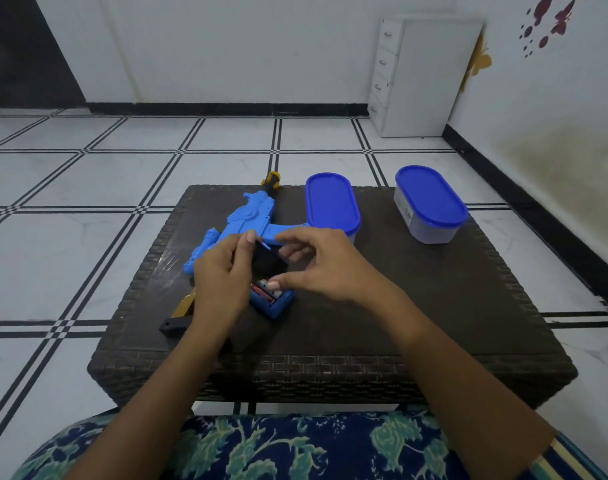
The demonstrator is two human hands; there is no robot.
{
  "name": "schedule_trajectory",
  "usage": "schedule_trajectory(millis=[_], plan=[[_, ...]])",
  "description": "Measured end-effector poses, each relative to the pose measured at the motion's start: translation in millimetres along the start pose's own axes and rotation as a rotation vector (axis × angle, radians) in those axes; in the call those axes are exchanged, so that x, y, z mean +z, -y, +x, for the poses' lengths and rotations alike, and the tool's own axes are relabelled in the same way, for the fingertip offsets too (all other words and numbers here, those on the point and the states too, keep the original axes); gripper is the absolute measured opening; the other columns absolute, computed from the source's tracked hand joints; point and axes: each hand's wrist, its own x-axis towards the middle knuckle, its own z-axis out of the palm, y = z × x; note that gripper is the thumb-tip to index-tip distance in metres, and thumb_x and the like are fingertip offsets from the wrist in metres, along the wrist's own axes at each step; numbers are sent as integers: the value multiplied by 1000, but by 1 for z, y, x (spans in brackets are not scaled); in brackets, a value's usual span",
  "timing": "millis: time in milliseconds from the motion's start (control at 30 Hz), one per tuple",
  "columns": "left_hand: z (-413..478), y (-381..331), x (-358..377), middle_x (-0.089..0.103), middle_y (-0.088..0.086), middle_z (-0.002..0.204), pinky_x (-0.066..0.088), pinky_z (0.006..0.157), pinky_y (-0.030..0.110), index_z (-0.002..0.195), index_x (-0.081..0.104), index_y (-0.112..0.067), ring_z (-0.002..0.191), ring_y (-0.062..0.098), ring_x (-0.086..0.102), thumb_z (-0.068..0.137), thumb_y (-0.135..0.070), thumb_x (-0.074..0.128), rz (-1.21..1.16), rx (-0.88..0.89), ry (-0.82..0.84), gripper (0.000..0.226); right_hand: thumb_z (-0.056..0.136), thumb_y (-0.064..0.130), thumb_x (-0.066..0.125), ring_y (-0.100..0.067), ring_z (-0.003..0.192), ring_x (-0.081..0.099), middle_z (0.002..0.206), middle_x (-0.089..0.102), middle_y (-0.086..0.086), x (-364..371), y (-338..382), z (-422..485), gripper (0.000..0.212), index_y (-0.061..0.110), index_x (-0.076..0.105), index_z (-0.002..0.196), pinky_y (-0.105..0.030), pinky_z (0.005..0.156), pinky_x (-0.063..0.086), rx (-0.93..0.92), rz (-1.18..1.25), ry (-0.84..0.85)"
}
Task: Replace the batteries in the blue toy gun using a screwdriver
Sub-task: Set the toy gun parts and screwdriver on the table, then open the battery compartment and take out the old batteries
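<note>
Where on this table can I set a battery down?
Bare: the wicker table's near right quarter, before the right blue-lidded container, and the gap between it and the left container. Crowded: left half, around the blue toy gun.

Forearms [430, 344] reach forward, left hand [223, 277] with fingers [242, 249] curled, right hand [318, 268] loosely spread, thumb pressing down.
</note>
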Motion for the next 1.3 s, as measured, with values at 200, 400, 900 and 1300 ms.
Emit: schedule_trajectory(millis=[200,400,900,1300], plan=[[0,-11,4,73,6,97,57,83,47,98,71,-16,94,21,69,94,-33,54,-342,-228,294,25,74,27,78,-7,65,60,79,71,1,-13,-2,-7,28,14,75,99,-30,62,54,-25,-238,-93],[24,18,-34,32,-35,136,13,113,60,131,46,-46,140,-2,19,57,-61,38,550,214,822,75,75,32,72,-24,80,64,84,68,-10,-41,-28,-10,26,10,76,90,-43,71,56,224,-398,-115],[16,16,-24,45,-23,133,18,108,58,129,49,-41,126,8,34,63,-77,60,819,264,735,76,87,35,71,-19,124,53,136,59,1,-1,-32,4,59,22,51,140,-36,99,47,94,-524,-40],[5,20,-24,20,-25,154,-3,111,68,146,27,-40,144,0,7,78,-68,54,737,214,814,78,84,26,72,-23,74,65,79,65,-9,-26,-33,3,21,7,63,80,-43,75,58,396,-676,8]])
